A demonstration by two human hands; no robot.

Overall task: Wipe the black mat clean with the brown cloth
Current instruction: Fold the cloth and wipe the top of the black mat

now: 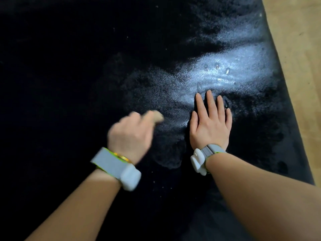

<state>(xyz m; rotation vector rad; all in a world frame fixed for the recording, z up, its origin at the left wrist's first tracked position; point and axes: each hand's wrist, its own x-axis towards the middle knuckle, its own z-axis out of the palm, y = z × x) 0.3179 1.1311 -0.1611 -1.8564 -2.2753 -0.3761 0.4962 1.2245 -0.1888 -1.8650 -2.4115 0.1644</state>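
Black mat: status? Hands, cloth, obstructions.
Left hand blurred, gripping brown cloth. Right hand flat on black mat. Wet sheen, droplets ahead. Nothing in the way.

The black mat (86, 66) lies flat, filling most of the view, with wet, glistening streaks and droplets toward its right side. Only a small tan tip of the brown cloth (159, 116) shows, blurred.

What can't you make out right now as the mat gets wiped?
- Head view: the left hand is motion-blurred, so its grip is unclear; only a brown cloth tip shows.
- The mat runs past the top, left and bottom edges.
- The mat's dark left side shows no detail; dirt there cannot be judged.
- The right hand hides the mat beneath it.
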